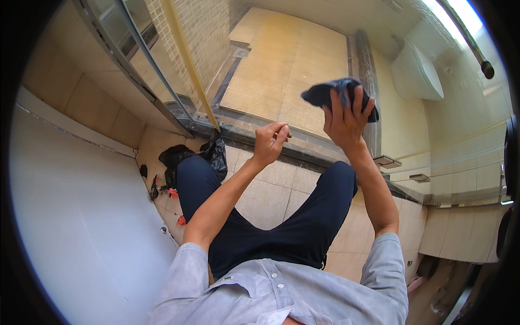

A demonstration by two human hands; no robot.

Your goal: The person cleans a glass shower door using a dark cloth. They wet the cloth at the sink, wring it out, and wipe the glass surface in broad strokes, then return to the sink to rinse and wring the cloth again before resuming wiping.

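A dark blue cloth is in my right hand, bunched under its spread fingers. The hand is raised at the right, above the stone sill of the shower; whether the cloth presses on glass I cannot tell. My left hand hovers over the dark sill with its fingers curled together. A small brownish bit shows at its fingertips, too small to name. Beyond both hands lies the ribbed tan shower floor.
A gold-coloured upright frame rises at the left by mosaic tile. Black plastic bags and red scraps lie beside my left knee. A white door fills the left side. A white toilet stands far right, near metal glass fittings.
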